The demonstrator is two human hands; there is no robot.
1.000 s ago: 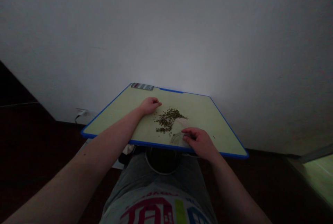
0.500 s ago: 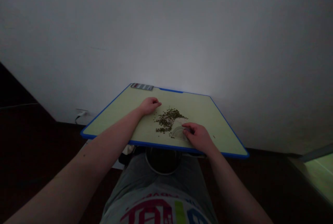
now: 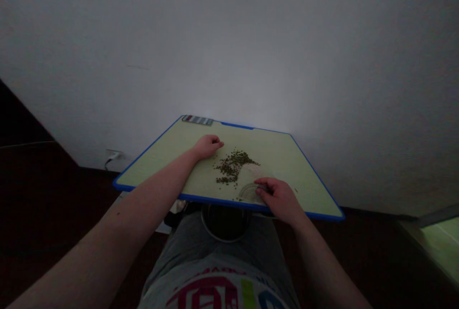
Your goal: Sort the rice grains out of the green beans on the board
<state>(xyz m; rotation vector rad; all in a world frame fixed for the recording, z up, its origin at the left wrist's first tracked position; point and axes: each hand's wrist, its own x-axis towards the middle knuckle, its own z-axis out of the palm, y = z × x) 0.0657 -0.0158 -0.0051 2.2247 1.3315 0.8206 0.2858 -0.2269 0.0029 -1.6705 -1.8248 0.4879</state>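
The round, metal-rimmed bowl [image 3: 229, 240] sits below the near edge of the pale-green, blue-edged board [image 3: 283, 156]; loose pieces near that edge could miss it if swept sideways. The right hand [image 3: 281, 200] pinches a clear, curved plastic piece [image 3: 248, 191], whose thin rim could flick the small dark-green beans [image 3: 231, 167] heaped beyond. The left hand's [image 3: 208, 146] fingers are curled closed, contents unclear; a slip could scatter nearby beans.
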